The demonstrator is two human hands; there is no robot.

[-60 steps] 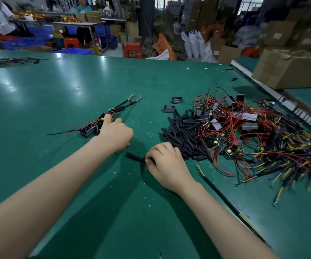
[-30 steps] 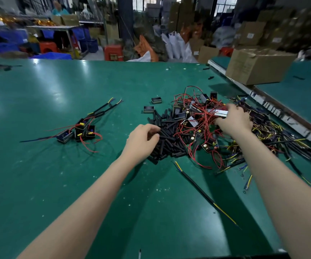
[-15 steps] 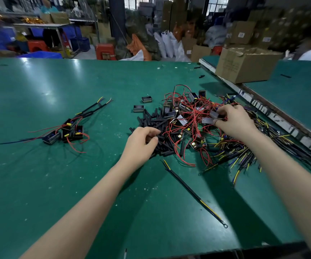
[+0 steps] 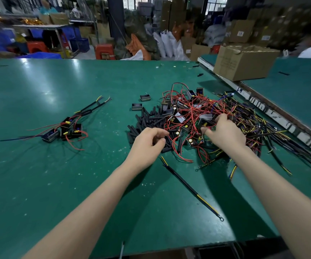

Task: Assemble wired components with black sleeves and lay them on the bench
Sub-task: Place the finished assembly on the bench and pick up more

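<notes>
While our left hand (image 4: 149,142) pinches at the black sleeves (image 4: 151,122), right hand (image 4: 223,132) grips a wired component (image 4: 206,117) mid-tangle on the worktop (image 4: 57,184); we should lift slowly, freeing snagged red wires.

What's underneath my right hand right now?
The right hand lies on the tangle of red-wired components, fingers curled into it. Whatever it grips is hidden beneath the palm.

A small factory assembly floor — a broad green bench (image 4: 61,184) strewn with a heap of wired components (image 4: 203,116) at one o'clock, cardboard boxes (image 4: 242,61) at two, blue crates (image 4: 80,43) and orange stools (image 4: 105,51) toward twelve, stacked cartons and white sacks (image 4: 166,43) behind — stock everywhere.
</notes>
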